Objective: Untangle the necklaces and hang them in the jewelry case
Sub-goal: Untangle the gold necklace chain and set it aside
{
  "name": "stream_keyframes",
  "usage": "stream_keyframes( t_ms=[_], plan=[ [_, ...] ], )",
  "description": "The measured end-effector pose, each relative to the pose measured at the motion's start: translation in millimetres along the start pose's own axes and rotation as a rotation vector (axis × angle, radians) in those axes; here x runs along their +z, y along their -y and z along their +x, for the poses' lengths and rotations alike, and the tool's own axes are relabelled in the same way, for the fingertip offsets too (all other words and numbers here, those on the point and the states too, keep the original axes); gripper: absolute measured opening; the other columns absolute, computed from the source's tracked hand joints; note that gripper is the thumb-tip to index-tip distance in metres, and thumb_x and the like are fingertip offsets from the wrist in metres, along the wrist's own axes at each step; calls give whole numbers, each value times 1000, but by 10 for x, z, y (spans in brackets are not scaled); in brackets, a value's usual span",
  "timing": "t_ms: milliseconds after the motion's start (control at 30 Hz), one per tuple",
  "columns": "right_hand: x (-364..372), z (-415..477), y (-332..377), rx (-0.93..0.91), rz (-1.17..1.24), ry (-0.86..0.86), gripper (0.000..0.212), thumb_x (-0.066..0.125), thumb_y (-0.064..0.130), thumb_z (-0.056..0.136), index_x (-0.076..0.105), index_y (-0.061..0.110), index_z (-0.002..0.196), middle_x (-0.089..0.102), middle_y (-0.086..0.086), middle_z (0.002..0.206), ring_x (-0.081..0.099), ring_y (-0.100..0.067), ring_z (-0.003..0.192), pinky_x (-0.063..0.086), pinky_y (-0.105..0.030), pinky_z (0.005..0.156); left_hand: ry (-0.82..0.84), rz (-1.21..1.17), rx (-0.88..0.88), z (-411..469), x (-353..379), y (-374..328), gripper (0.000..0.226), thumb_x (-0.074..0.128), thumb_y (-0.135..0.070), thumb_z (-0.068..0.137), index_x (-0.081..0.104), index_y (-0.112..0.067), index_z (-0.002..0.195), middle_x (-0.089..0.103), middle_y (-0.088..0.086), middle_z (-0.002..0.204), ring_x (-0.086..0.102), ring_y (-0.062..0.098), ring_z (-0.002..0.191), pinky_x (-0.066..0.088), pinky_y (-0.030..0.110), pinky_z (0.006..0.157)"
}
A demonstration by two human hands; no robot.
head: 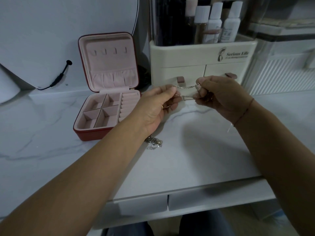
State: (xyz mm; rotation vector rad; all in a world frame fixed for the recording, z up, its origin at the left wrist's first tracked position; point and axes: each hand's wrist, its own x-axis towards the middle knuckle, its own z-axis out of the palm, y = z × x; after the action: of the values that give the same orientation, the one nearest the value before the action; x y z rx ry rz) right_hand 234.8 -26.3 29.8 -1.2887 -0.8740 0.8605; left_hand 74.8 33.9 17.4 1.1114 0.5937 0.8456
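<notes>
Two strands of a thin, silver-coloured necklace chain [185, 87] ran between the hands, held above the tabletop [196, 150]. Left hand [158, 106] pinched its end of the chain between thumb and curled fingers. Right hand [221, 97] was closed on the other end, with more chain bunched inside the fingers. A second heap of chain [154, 143] lay on the tabletop just under the left wrist, partly hidden by it. Left of the left hand, close by, stood the jewelry case [92, 133], open. It was square with rounded corners, red outside and lined in soft pink fabric. Its base was divided into four square compartments with a strip of ring rolls beside them. The upright lid carried a row of small hooks [110, 51] above a gathered pocket. Directly beyond both hands stood a cream plastic organizer [202, 63] with two drawers. Its top tray held several upright bottles [214, 23], cylindrical and mostly white-capped. The tabletop was white, smooth and marble-veined.
</notes>
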Motion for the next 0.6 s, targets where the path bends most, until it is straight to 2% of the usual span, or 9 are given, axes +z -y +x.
stream_keyframes(
  t_ms=[167, 300, 434, 601],
  plan=[
    [23, -34, 19, 38, 50, 146, 15, 46, 15, 99, 55, 13, 87, 47, 4, 61, 44, -6, 48, 38, -16, 46, -3, 22, 10, -3, 3, 5, 11, 57, -7, 93, 62, -14, 84, 62, -5, 60, 56, 7, 57, 45, 21, 60],
    [17, -21, 0, 23, 22, 229, 16, 45, 17, 100, 50, 14, 85, 40, 6, 57, 30, -6, 47, 21, -18, 46, -3, 25, 19, -11, 8, 2, 10, 59, -9, 91, 63, -15, 84, 60, -6, 59, 53, 5, 56, 44, 19, 58],
    [26, -40, -16, 12, -58, 336, 13, 53, 23, 94, 49, 16, 84, 33, 5, 58, 24, -6, 46, 21, -16, 43, -14, 28, 36, -7, 11, 6, 10, 60, -11, 90, 63, -16, 82, 59, -6, 56, 52, 4, 53, 44, 18, 56],
    [49, -74, -20, -46, -177, 435, 17, 68, 26, 84, 57, 13, 83, 30, 6, 53, 19, -8, 48, 13, -25, 48, -21, 10, 52, -6, 5, -6, 10, 61, -11, 90, 64, -16, 82, 55, -6, 55, 49, 4, 52, 43, 16, 55]
  ],
)
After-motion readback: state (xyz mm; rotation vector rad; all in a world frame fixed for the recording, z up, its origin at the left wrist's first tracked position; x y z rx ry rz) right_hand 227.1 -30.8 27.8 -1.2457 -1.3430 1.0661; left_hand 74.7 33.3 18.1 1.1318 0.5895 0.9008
